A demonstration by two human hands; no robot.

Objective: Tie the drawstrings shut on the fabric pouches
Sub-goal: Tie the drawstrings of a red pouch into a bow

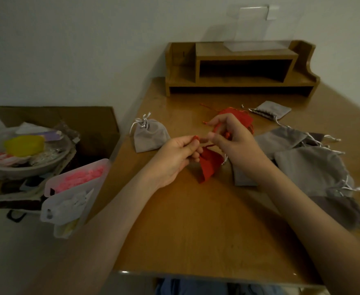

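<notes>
Head view: both hands raised over table (196, 220), left hand (174, 158) fingers, right hand (234, 141) fingers pinching red pouch (208, 165) drawstrings.

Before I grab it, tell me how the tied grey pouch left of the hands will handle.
The tied grey pouch looks soft, so it would probably sag and fold rather than hold stiff. It seems plump and lies on the table, so it is unlikely to roll. Its white drawstring looks knotted, so lifting by the cord should probably keep it shut.

no readable text, no labels or brands, no numbers (picture dim and soft)
</notes>
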